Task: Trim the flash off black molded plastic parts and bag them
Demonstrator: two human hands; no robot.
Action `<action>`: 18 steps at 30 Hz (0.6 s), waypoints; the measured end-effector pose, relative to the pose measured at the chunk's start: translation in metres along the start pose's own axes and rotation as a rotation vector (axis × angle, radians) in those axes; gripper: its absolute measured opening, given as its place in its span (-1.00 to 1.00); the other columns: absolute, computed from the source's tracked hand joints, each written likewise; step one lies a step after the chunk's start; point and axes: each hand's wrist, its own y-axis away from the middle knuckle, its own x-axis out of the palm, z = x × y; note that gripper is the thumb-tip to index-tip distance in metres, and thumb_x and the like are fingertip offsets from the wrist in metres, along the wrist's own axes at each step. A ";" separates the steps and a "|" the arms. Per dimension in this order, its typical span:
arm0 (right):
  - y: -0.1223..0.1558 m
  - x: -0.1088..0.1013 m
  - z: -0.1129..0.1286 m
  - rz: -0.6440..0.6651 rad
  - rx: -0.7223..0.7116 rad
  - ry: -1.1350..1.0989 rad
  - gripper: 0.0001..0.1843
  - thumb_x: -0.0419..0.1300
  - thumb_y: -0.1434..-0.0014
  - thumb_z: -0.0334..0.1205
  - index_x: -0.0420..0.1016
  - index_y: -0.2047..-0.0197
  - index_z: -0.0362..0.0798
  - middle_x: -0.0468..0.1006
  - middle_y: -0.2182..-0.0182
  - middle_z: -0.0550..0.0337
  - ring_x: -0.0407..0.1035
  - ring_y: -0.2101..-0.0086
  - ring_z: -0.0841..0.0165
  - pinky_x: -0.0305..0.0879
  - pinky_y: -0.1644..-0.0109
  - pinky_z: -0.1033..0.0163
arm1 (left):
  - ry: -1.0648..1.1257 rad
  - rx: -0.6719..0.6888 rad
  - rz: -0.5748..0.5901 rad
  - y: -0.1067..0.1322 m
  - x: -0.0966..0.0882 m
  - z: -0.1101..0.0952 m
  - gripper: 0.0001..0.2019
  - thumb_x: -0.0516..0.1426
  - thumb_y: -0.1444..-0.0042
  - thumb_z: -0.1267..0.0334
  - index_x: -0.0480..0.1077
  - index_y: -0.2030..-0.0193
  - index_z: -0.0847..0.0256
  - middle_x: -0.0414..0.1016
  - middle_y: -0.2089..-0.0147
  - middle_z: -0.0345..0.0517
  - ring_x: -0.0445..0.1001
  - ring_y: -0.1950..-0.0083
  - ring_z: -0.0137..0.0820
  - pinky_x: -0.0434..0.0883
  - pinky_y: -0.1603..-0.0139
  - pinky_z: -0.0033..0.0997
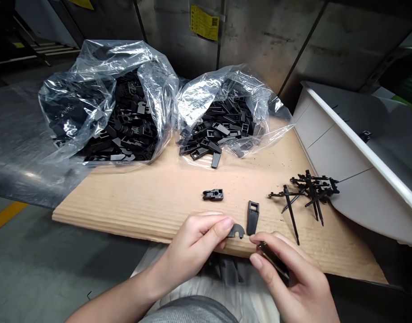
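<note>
Left hand [195, 244] and right hand [286, 269], each with 1 black piece
The left grip pinches 1 curved plastic piece [236, 231]; the right grip holds 1 flat piece [273, 260]. 1 block [213, 194] and 1 strip [253, 218] lie on ridged cardboard [132, 211], near 2 clear bags [158, 85].

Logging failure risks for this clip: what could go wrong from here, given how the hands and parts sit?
The curved black plastic piece at the left hand's fingertips is near the edge of the cardboard sheet, so it might drop off. The right hand, gripping a dark slim part, is close to the black plastic sprues, whose thin spikes could snag or prick it. The loose black clip beyond the clear plastic bag might get mixed with separated pieces.
</note>
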 end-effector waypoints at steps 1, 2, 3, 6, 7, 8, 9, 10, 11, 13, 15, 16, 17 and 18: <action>0.000 0.001 -0.001 -0.068 -0.019 0.038 -0.79 0.16 -0.06 -0.39 0.39 0.21 0.03 0.48 0.48 0.29 0.40 0.44 0.45 0.29 0.45 0.48 | 0.001 -0.026 0.017 0.000 0.000 -0.001 -0.68 -0.09 -0.20 0.24 0.38 0.42 0.33 0.21 0.56 -0.23 0.24 0.51 -0.48 0.21 0.53 -0.55; 0.000 0.002 -0.001 -0.124 -0.040 0.066 -0.76 0.16 -0.05 -0.42 0.39 0.19 0.02 0.49 0.47 0.30 0.39 0.48 0.48 0.30 0.44 0.49 | -0.007 -0.045 0.034 -0.001 0.000 -0.002 -0.66 -0.10 -0.20 0.24 0.35 0.49 0.32 0.17 0.59 -0.25 0.20 0.54 -0.50 0.18 0.55 -0.56; -0.001 0.004 -0.001 -0.161 -0.068 0.081 -0.72 0.16 -0.04 -0.45 0.38 0.16 0.01 0.50 0.47 0.31 0.38 0.51 0.50 0.31 0.41 0.49 | -0.019 -0.056 0.046 -0.001 0.000 -0.003 -0.64 -0.11 -0.20 0.24 0.30 0.55 0.31 0.13 0.61 -0.27 0.17 0.55 -0.51 0.15 0.56 -0.56; -0.002 0.013 0.000 -0.173 -0.177 0.077 -0.66 0.16 -0.02 -0.53 0.38 0.12 -0.05 0.55 0.42 0.26 0.41 0.49 0.49 0.33 0.34 0.45 | -0.045 -0.076 0.066 -0.002 0.001 -0.004 -0.61 -0.13 -0.21 0.22 0.19 0.62 0.28 0.10 0.63 -0.28 0.12 0.58 -0.53 0.10 0.56 -0.55; -0.003 0.016 0.000 -0.176 -0.217 0.075 -0.65 0.17 -0.01 -0.56 0.39 0.13 -0.07 0.56 0.42 0.23 0.42 0.48 0.47 0.34 0.33 0.42 | -0.045 -0.082 0.072 -0.001 0.002 -0.004 -0.60 -0.14 -0.21 0.21 0.18 0.62 0.28 0.09 0.64 -0.29 0.11 0.58 -0.53 0.09 0.56 -0.55; -0.002 0.020 0.000 -0.197 -0.249 0.078 -0.66 0.17 0.01 -0.57 0.41 0.15 -0.09 0.56 0.42 0.20 0.43 0.47 0.44 0.35 0.33 0.39 | -0.040 -0.087 0.079 -0.001 0.002 -0.004 -0.60 -0.15 -0.21 0.20 0.18 0.61 0.28 0.08 0.64 -0.29 0.11 0.58 -0.53 0.09 0.57 -0.55; -0.002 0.023 0.000 -0.235 -0.274 0.085 -0.65 0.18 0.02 -0.59 0.42 0.16 -0.10 0.56 0.44 0.18 0.44 0.48 0.41 0.36 0.35 0.36 | -0.035 -0.089 0.086 -0.001 0.002 -0.003 -0.60 -0.15 -0.21 0.19 0.18 0.61 0.28 0.08 0.63 -0.29 0.11 0.58 -0.53 0.09 0.57 -0.55; -0.001 0.025 -0.001 -0.278 -0.288 0.088 -0.65 0.18 0.03 -0.60 0.43 0.16 -0.11 0.56 0.47 0.18 0.43 0.49 0.40 0.36 0.37 0.34 | -0.033 -0.085 0.093 0.000 0.002 -0.003 -0.60 -0.15 -0.21 0.19 0.19 0.61 0.28 0.08 0.63 -0.29 0.11 0.59 -0.53 0.09 0.57 -0.55; 0.000 0.028 -0.001 -0.313 -0.288 0.080 -0.65 0.18 0.03 -0.60 0.44 0.16 -0.11 0.55 0.51 0.20 0.43 0.50 0.39 0.36 0.38 0.34 | -0.033 -0.077 0.097 0.000 0.002 -0.003 -0.60 -0.15 -0.21 0.19 0.19 0.61 0.28 0.08 0.63 -0.29 0.11 0.59 -0.53 0.09 0.57 -0.55; 0.001 0.031 -0.001 -0.340 -0.240 0.030 -0.67 0.19 0.04 -0.57 0.46 0.20 -0.05 0.54 0.55 0.25 0.44 0.50 0.40 0.36 0.41 0.36 | -0.041 -0.048 0.101 0.000 0.002 -0.003 -0.60 -0.15 -0.20 0.19 0.20 0.61 0.28 0.09 0.63 -0.29 0.12 0.59 -0.53 0.11 0.56 -0.54; 0.002 0.033 -0.001 -0.343 -0.159 -0.041 -0.73 0.20 0.03 -0.52 0.48 0.28 0.01 0.55 0.53 0.28 0.45 0.48 0.41 0.36 0.42 0.40 | -0.057 -0.012 0.100 -0.001 0.002 -0.002 -0.60 -0.15 -0.20 0.21 0.18 0.63 0.27 0.11 0.63 -0.27 0.15 0.56 -0.51 0.14 0.53 -0.54; 0.002 0.033 -0.001 -0.355 -0.123 -0.064 -0.75 0.20 0.04 -0.50 0.49 0.31 0.03 0.56 0.52 0.29 0.45 0.48 0.41 0.36 0.43 0.41 | -0.063 0.001 0.102 -0.001 0.002 -0.002 -0.60 -0.15 -0.20 0.21 0.16 0.64 0.27 0.12 0.62 -0.26 0.17 0.55 -0.50 0.15 0.52 -0.54; 0.003 0.033 -0.001 -0.380 -0.098 -0.071 -0.75 0.21 0.05 -0.50 0.50 0.34 0.04 0.56 0.53 0.30 0.45 0.49 0.42 0.36 0.45 0.41 | -0.067 0.006 0.108 -0.001 0.003 -0.002 -0.60 -0.14 -0.20 0.21 0.16 0.64 0.27 0.14 0.62 -0.26 0.18 0.55 -0.50 0.16 0.52 -0.54; 0.005 0.033 -0.001 -0.414 -0.078 -0.065 -0.76 0.23 0.07 -0.50 0.50 0.36 0.05 0.56 0.55 0.30 0.45 0.51 0.41 0.36 0.47 0.41 | -0.071 0.006 0.116 0.000 0.003 -0.003 -0.59 -0.14 -0.21 0.21 0.16 0.65 0.27 0.15 0.62 -0.25 0.19 0.54 -0.50 0.16 0.52 -0.55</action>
